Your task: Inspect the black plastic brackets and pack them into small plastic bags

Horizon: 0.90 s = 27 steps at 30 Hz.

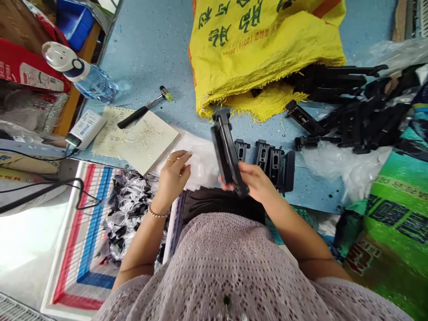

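My right hand (256, 180) is wrapped round the lower part of a long black plastic bracket (227, 149), holding it tilted above the table's front edge. My left hand (174, 178), with a ring and a beaded bracelet, hovers beside a pile of clear plastic bags (200, 160). Its fingers are bent, with a small gap between thumb and fingertips, and nothing shows in them. Behind my right hand, several similar black brackets (262, 154) stand in a row on the blue table (154, 58).
A hammer (140, 113) rests on a cardboard sheet (150, 138) near a water bottle (95, 84). A yellow woven sack (267, 53) spills black parts (354, 111) at right. Below left, a basket (63, 249) holds bagged parts (129, 214). A green sack (397, 214) stands at right.
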Available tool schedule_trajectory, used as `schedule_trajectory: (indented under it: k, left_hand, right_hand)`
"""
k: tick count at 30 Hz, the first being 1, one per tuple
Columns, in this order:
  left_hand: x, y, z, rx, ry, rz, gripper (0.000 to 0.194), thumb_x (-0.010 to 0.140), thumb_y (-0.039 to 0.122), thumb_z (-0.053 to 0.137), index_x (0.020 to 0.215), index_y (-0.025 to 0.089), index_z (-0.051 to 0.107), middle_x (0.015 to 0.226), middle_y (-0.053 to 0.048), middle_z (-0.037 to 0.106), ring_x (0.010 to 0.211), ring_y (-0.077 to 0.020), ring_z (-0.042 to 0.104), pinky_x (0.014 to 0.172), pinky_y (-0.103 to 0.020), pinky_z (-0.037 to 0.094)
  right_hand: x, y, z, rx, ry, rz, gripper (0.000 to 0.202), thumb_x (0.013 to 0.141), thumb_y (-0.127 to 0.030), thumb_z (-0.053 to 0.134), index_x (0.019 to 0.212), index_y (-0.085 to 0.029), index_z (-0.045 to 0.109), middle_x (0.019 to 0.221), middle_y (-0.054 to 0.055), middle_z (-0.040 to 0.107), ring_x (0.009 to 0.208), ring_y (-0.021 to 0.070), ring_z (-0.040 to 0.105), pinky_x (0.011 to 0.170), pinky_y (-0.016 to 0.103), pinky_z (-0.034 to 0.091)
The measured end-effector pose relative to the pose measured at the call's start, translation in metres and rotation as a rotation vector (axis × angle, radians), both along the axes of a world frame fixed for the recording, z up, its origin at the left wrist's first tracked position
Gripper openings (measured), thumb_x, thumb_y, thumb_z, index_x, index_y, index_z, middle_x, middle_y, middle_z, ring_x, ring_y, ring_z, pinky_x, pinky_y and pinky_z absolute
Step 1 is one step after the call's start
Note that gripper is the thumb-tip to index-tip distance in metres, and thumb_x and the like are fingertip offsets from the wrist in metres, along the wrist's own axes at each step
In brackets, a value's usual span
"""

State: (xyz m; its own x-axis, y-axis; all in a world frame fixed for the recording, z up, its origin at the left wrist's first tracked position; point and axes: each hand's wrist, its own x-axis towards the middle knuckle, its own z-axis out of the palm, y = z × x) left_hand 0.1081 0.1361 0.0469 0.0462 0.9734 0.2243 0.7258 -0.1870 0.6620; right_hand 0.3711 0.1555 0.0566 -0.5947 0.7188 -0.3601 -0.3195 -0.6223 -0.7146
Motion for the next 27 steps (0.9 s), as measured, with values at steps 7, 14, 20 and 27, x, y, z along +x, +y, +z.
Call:
schedule_trajectory:
  k: [7, 14, 20, 27]
  left_hand:
    - [0.001, -0.011, 0.000, 0.086, -0.058, -0.081, 0.069, 0.091, 0.003, 0.057, 0.154, 0.030, 0.048, 0.144, -0.013, 0.057, 0.073, -0.0068, 0.065, 0.071, -0.024, 0.063]
    - [0.036, -0.044, 0.010, 0.070, -0.042, -0.568, 0.076, 0.096, 0.002, 0.044, 0.166, 0.021, 0.022, 0.157, -0.021, 0.047, 0.149, -0.0273, 0.048, 0.117, -0.045, 0.053]
    - [-0.027, -0.100, 0.059, -0.090, 0.043, -0.345, 0.045, 0.095, 0.019, 0.066, 0.138, 0.032, 0.063, 0.123, -0.007, 0.072, 0.112, -0.0202, 0.072, 0.102, -0.034, 0.061]
    - [-0.198, -0.218, -0.016, -0.864, 0.121, 0.269, 0.054, 0.069, 0.077, 0.067, 0.067, 0.024, 0.074, 0.060, -0.002, 0.073, 0.050, -0.0236, 0.069, 0.045, -0.030, 0.053]
  right_hand:
    - [0.004, -0.036, -0.029, -0.418, 0.089, 0.257, 0.040, 0.073, -0.051, 0.082, 0.081, -0.015, 0.068, 0.076, 0.009, 0.078, 0.055, 0.0123, 0.069, 0.051, 0.019, 0.054]
    - [-0.031, -0.024, -0.009, 0.496, -0.734, 0.100, 0.021, 0.091, -0.037, 0.066, 0.094, -0.018, 0.072, 0.080, 0.006, 0.074, 0.075, 0.0210, 0.071, 0.071, 0.035, 0.058]
    - [-0.041, -0.029, 0.017, 0.817, -0.477, 0.397, 0.034, 0.101, -0.028, 0.059, 0.132, -0.021, 0.069, 0.114, 0.006, 0.078, 0.101, 0.0188, 0.074, 0.092, 0.035, 0.060]
    - [0.042, 0.044, 0.003, 1.391, -1.258, 0.258, 0.050, 0.096, 0.000, 0.042, 0.133, -0.021, 0.069, 0.142, 0.013, 0.064, 0.130, 0.0280, 0.060, 0.107, 0.049, 0.052]
